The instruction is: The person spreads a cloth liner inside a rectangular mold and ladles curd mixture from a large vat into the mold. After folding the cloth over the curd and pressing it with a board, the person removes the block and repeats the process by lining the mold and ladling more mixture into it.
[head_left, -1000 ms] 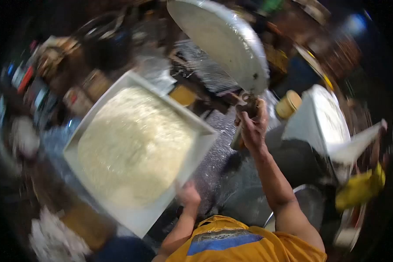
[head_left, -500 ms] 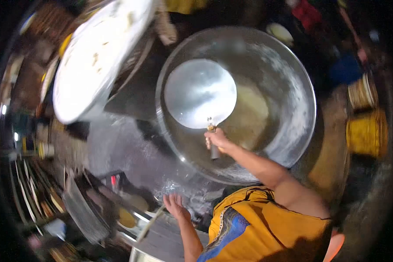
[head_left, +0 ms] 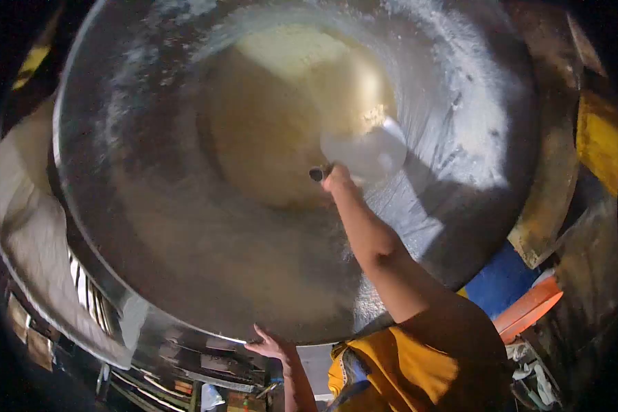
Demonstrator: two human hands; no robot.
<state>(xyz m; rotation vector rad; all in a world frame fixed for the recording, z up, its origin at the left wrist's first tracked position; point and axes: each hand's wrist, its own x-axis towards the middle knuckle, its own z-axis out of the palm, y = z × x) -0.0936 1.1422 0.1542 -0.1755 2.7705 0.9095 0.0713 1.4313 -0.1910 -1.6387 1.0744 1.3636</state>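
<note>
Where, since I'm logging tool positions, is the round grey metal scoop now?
In the head view, the round grey metal scoop is just right of centre, inside the large round grey metal pan, near the pale yellowish liquid, held by the right hand.

The right arm (head_left: 386, 257) extends forward and inward across the body, nearly straight. The right hand (head_left: 338, 178) is curled into a grip, well ahead of the left. The left forearm (head_left: 296, 381) points forward; the left hand (head_left: 271, 346) is spread, directed outward.
</note>
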